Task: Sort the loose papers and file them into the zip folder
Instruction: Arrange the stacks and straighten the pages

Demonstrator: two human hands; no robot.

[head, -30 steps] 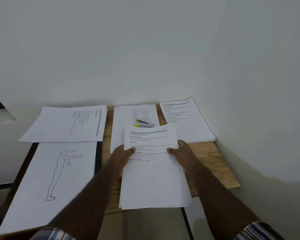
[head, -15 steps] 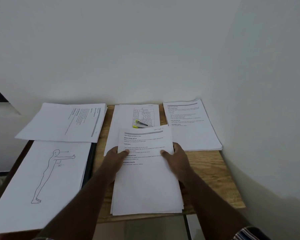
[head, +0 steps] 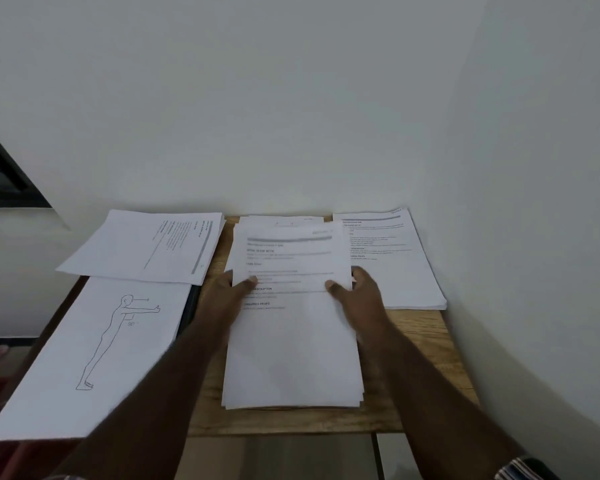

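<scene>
A stack of printed papers (head: 291, 348) sits in the middle of the wooden table (head: 420, 341). My left hand (head: 222, 292) grips its left edge, thumb on top. My right hand (head: 361, 292) grips its right edge the same way. The stack now covers nearly all of a sheet with a printed table (head: 281, 220) behind it. Another text stack (head: 388, 261) lies at the back right. At the left lie a rotated text stack (head: 146, 247) and a sheet with a standing figure drawing (head: 94, 351). A dark edge (head: 191, 306) shows beside the figure sheet; I cannot tell whether it is the zip folder.
White walls close off the back and the right of the table. A dark window frame (head: 0, 174) shows at the far left. The table's near edge (head: 291, 427) runs just below the held stack, with floor beyond it.
Both hands have pushed the held stack away from me, over the sheet with the printed table. The small yellow and black object lying on that sheet is now hidden.
</scene>
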